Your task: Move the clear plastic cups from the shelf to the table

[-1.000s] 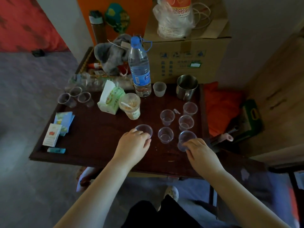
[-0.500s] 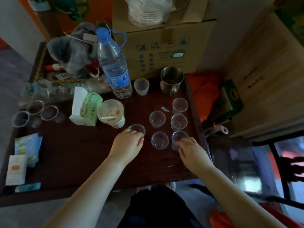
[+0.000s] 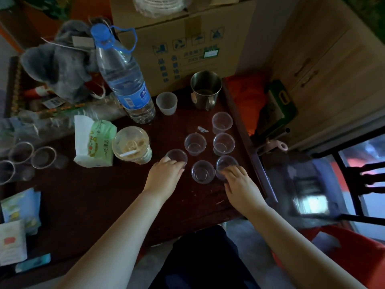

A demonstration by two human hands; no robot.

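Where the dark table (image 3: 87, 190) meets a cardboard box (image 3: 187, 46) and wooden cabinet (image 3: 333, 76), six clear cups stand upright and empty beside a steel mug (image 3: 205, 88) and water bottle (image 3: 125, 80). The left hand (image 3: 164, 177) curls its fingers around the left cup (image 3: 177, 156); the right hand (image 3: 239, 184) grips the right cup (image 3: 226, 163), both arms extended forward.

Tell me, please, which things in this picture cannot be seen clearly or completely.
Head view only:
- Left hand covers the near side of its clear cup.
- Right hand covers the base of another cup.
- Glasses at left are blurred.
- Bag on the cardboard box is cut off by the top edge.
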